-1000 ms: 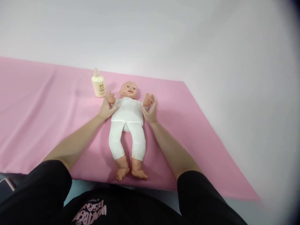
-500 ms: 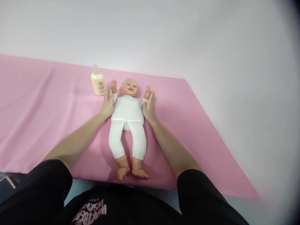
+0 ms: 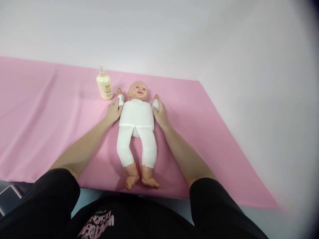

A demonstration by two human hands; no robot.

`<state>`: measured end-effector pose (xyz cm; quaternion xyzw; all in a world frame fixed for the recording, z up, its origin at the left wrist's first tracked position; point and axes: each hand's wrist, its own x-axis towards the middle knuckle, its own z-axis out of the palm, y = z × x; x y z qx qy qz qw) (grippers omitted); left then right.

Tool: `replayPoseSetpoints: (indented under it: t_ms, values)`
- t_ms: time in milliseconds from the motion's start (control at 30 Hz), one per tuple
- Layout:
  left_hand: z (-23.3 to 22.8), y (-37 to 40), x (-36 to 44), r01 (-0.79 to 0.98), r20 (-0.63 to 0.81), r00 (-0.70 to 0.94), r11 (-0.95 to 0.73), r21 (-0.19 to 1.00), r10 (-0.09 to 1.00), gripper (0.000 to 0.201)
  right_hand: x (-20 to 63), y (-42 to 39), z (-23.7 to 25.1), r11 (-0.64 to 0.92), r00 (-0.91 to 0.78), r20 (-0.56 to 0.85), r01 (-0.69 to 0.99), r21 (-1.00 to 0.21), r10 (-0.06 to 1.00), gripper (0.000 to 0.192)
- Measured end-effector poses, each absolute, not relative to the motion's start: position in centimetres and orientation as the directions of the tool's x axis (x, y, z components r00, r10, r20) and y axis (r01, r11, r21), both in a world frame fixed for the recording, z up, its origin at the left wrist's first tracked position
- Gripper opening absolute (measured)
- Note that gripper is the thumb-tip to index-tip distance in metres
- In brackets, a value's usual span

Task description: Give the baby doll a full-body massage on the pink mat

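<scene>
A baby doll [image 3: 137,114] with a white cloth body lies on its back, its bare head toward the wall and its feet toward me. My left hand [image 3: 113,111] is wrapped around the doll's arm on the left side, at the white sleeve below its small hand. On the other side, my right hand [image 3: 160,113] holds the doll's other arm, thumb on the inner side and fingers along the outside. Both of the doll's arms point up beside its head. Close to my left hand stands a pump bottle [image 3: 104,87] of pale yellow lotion.
Pink cloth [image 3: 191,132] covers the table, with a few folds at the left. A white wall [image 3: 159,36] rises behind and to the right. A dark, flat object with a pale edge [image 3: 10,199] shows at the lower left, below the table edge.
Both hands have slid a little down the doll's arms toward me, and their fingers now curl more around the sleeves. The view has shifted slightly; the bottle stays in place.
</scene>
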<state>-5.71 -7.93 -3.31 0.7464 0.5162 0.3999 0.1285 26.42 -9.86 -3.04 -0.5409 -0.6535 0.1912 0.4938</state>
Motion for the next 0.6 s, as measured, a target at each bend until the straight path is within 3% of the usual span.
replayPoseSetpoints:
  t_ms: [233,333,467,600]
  values:
    - [-1.8,-9.1,-4.6,0.467,0.575,0.072,-0.536,0.703,0.815,0.079,25.6,-11.5,-1.8,0.516,0.153,0.655,0.494,-0.699,0.740,0.086]
    - [-0.9,-10.2,-4.3,0.465,0.670,0.105,-0.632,0.620,0.735,0.079,25.2,-12.2,-1.4,0.582,0.122,0.718,0.500,-0.641,0.685,0.088]
    - [-0.2,-11.3,-4.4,0.481,0.718,0.255,-0.729,0.487,0.648,0.065,24.9,-12.7,-1.7,0.628,-0.025,0.702,0.471,-0.620,0.712,0.084]
    - [-0.4,-11.3,-4.4,0.490,0.662,0.305,-0.709,0.508,0.685,0.065,24.8,-12.5,-2.0,0.633,-0.081,0.686,0.474,-0.611,0.723,0.081]
